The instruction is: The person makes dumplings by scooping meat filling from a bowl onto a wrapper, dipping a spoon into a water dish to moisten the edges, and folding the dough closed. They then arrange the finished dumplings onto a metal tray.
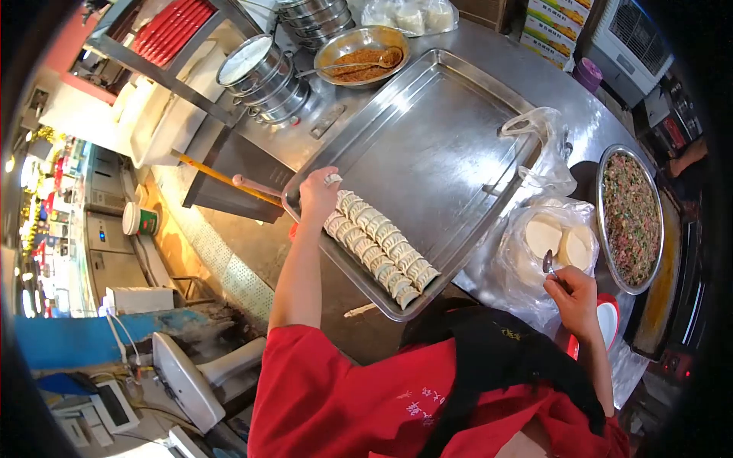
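Observation:
My left hand (318,197) is at the left end of a large metal tray (427,137), its fingers closed on a pleated dumpling (332,179). Two rows of pleated dumplings (378,243) lie along the tray's near side, starting right by that hand. In my right hand (574,298) is a small metal spoon (548,262), its bowl pointing away from me. The spoon is over a clear plastic bag (513,263) with stacks of round dough wrappers (543,233) in it. To the right stands a metal bowl of minced filling (632,221).
At the back are a bowl of reddish-brown paste (363,65) with a ladle, stacked metal pots (267,84) and a bag of white pieces (410,15). A crumpled plastic bag (546,145) lies over the tray's right edge. Another person's hand (687,156) shows at far right.

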Demonstrator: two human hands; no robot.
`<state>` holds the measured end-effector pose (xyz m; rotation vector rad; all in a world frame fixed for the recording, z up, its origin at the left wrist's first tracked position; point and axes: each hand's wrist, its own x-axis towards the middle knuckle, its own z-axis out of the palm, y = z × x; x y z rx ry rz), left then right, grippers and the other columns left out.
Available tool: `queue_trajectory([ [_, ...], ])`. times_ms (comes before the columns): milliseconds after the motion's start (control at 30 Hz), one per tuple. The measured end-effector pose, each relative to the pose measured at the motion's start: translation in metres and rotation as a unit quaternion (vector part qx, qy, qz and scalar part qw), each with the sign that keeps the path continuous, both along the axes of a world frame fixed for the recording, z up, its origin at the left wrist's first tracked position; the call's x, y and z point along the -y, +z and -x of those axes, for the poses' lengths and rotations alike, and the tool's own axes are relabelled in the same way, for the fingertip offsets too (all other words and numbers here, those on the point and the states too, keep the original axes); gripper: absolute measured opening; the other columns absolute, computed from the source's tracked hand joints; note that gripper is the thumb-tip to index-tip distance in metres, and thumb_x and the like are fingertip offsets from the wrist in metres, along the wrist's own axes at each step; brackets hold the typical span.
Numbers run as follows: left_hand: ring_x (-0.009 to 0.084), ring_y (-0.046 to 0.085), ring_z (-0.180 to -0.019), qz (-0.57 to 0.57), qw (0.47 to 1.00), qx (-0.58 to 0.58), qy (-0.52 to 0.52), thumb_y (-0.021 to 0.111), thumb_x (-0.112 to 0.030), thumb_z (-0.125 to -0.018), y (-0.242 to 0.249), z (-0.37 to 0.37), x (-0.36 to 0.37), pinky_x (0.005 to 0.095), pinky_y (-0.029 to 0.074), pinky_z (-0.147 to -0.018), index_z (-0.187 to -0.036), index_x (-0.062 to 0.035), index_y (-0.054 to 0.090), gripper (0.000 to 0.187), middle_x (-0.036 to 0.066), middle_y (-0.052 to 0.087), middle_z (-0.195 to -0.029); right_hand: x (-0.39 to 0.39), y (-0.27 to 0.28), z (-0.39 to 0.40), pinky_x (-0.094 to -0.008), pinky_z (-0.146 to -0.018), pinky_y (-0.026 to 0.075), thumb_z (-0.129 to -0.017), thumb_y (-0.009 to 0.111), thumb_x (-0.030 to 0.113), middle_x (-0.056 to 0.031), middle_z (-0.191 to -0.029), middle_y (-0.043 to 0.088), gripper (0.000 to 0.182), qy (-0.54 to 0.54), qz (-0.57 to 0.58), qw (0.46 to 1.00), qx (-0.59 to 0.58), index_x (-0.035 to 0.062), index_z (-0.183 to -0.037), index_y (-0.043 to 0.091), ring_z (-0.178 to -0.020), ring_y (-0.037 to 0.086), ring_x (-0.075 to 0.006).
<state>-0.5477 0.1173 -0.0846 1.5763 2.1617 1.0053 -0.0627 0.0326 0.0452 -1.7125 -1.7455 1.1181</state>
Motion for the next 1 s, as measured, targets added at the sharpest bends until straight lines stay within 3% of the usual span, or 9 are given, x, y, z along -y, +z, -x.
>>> queue_trajectory([
  [100, 0.0335, 0.059, -0.096, 0.046, 0.991, -0.114, -0.060, 0.069, -0.010, -0.074, -0.010, 0.012, -0.006, 0.0410, 0.047, -0.082, -0.101, -0.0059, 0.066, 0.028, 0.016, 0.065, -0.100, -0.001, 0.005, 0.010, -0.0230, -0.056, 0.038, -0.080, 0.068, 0.005, -0.0022, -0.067, 0.054, 0.011, -0.014, -0.006, 1.000, 0.005, -0.0043, -0.081, 0.063, -0.061, 0.047, -0.0062],
  [200, 0.0338, 0.059, -0.095, 0.069, 0.972, -0.192, -0.113, 0.067, -0.007, -0.073, -0.012, 0.011, -0.002, 0.0411, 0.046, -0.084, -0.102, -0.0029, 0.065, 0.030, 0.016, 0.063, -0.105, -0.004, 0.008, 0.012, -0.0222, -0.057, 0.039, -0.080, 0.068, 0.006, -0.0012, -0.068, 0.055, 0.012, -0.054, 0.008, 0.998, 0.005, -0.0047, -0.081, 0.062, -0.063, 0.048, -0.0056],
  [400, 0.0337, 0.061, -0.094, 0.096, 0.977, -0.128, -0.138, 0.056, -0.001, -0.079, -0.001, 0.018, 0.005, 0.0369, 0.047, -0.084, -0.104, -0.0031, 0.067, 0.027, 0.018, 0.065, -0.102, -0.016, -0.004, -0.014, -0.0216, -0.059, 0.040, -0.080, 0.066, 0.005, -0.0004, -0.070, 0.057, 0.011, -0.106, -0.005, 0.994, 0.006, -0.0053, -0.081, 0.063, -0.065, 0.049, -0.0055],
  [533, 0.0271, 0.063, -0.089, 0.113, 0.972, -0.099, -0.181, 0.052, -0.001, -0.082, -0.013, 0.042, -0.004, 0.0334, 0.047, -0.082, -0.103, -0.0064, 0.068, 0.027, 0.014, 0.068, -0.097, -0.031, 0.005, -0.031, -0.0258, -0.053, 0.039, -0.080, 0.066, 0.013, -0.0064, -0.062, 0.057, 0.018, -0.092, -0.076, 0.986, 0.118, -0.0049, -0.080, 0.064, -0.058, 0.049, -0.0084],
  [600, 0.0275, 0.063, -0.091, 0.179, 0.975, -0.031, -0.128, 0.054, 0.000, -0.080, -0.010, 0.038, -0.009, 0.0334, 0.047, -0.084, -0.103, -0.0045, 0.068, 0.027, 0.016, 0.067, -0.096, -0.031, -0.005, -0.040, -0.0277, -0.052, 0.040, -0.079, 0.068, 0.013, -0.0086, -0.063, 0.058, 0.018, -0.139, -0.091, 0.985, 0.044, -0.0043, -0.081, 0.065, -0.057, 0.050, -0.0105],
  [667, 0.0303, 0.062, -0.096, 0.144, 0.973, -0.082, -0.159, 0.057, -0.002, -0.080, -0.010, 0.038, -0.010, 0.0356, 0.047, -0.086, -0.104, -0.0028, 0.066, 0.026, 0.018, 0.065, -0.101, -0.032, -0.006, -0.040, -0.0307, -0.053, 0.042, -0.078, 0.069, 0.014, -0.0152, -0.067, 0.060, 0.020, -0.133, -0.109, 0.983, 0.067, -0.0048, -0.082, 0.064, -0.057, 0.054, -0.0149],
  [800, 0.0355, 0.061, -0.094, 0.128, 0.967, -0.166, -0.145, 0.059, -0.007, -0.081, -0.017, 0.034, -0.011, 0.0379, 0.047, -0.083, -0.103, -0.0004, 0.065, 0.024, 0.019, 0.065, -0.098, -0.038, -0.017, -0.037, -0.0401, -0.063, 0.046, -0.074, 0.065, 0.012, -0.0176, -0.075, 0.059, 0.014, -0.050, -0.145, 0.980, 0.131, -0.0016, -0.076, 0.063, -0.071, 0.059, -0.0354],
  [933, 0.0311, 0.063, -0.095, 0.136, 0.962, -0.211, -0.111, 0.057, -0.009, -0.084, 0.014, 0.002, -0.010, 0.0351, 0.047, -0.084, -0.109, 0.0027, 0.062, 0.028, 0.020, 0.065, -0.100, -0.045, -0.035, -0.038, -0.0420, -0.066, 0.047, -0.074, 0.063, 0.011, -0.0165, -0.083, 0.059, 0.012, -0.036, -0.163, 0.972, 0.163, 0.0017, -0.081, 0.063, -0.075, 0.061, -0.0348],
  [1000, 0.0311, 0.062, -0.096, 0.115, 0.971, -0.180, -0.107, 0.058, -0.008, -0.084, 0.039, -0.019, -0.008, 0.0355, 0.049, -0.082, -0.111, 0.0020, 0.061, 0.029, 0.020, 0.064, -0.102, -0.045, -0.045, -0.028, -0.0427, -0.069, 0.049, -0.074, 0.062, 0.013, -0.0147, -0.088, 0.059, 0.014, 0.080, -0.169, 0.964, 0.188, 0.0057, -0.087, 0.063, -0.079, 0.061, -0.0346],
])
